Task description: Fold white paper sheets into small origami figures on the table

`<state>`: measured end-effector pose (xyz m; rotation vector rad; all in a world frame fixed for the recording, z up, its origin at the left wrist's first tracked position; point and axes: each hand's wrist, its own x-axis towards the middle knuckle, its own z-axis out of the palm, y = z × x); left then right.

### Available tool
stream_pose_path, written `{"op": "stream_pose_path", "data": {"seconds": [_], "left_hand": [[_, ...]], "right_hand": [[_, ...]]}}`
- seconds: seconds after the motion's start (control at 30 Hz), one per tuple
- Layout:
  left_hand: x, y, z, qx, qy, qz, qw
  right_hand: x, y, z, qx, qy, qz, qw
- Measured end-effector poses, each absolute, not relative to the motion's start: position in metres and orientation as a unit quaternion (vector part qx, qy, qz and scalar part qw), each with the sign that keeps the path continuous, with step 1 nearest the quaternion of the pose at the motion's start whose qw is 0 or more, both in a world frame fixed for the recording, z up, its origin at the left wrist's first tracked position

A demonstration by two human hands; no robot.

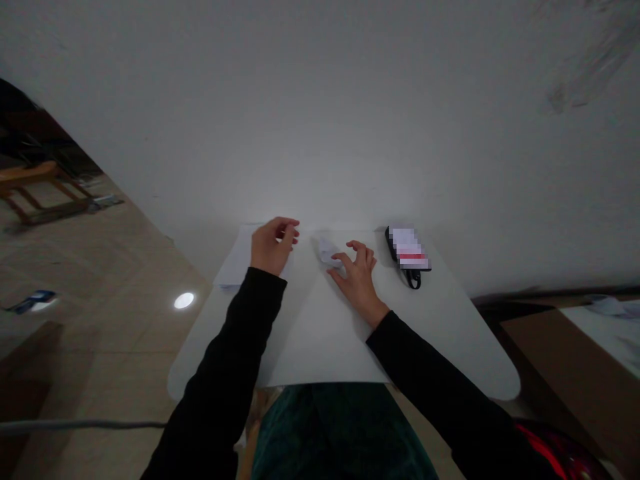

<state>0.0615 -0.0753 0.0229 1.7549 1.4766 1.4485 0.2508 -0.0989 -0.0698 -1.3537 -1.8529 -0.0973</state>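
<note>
A small piece of folded or crumpled white paper lies near the middle of the white table. My right hand is at its right side, thumb and index finger spread apart by the paper's edge; I cannot tell whether they touch it. To the left, my left hand hovers beside a stack of white sheets and partly covers it. Its fingers are loosely bent and apart from the thumb, with nothing visible between them.
A dark-cased device with a blurred screen and a black strap lies at the table's right rear. The white tabletop meets a grey wall. A wooden stool stands on the left floor; a cardboard box is at right.
</note>
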Motion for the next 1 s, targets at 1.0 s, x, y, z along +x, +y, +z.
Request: {"op": "stream_pose_path", "data": {"seconds": [1.0], "left_hand": [[0.012, -0.055, -0.013, 0.631, 0.769, 0.05, 0.085]], "right_hand": [[0.268, -0.034, -0.08, -0.613, -0.645, -0.041, 0.455]]}}
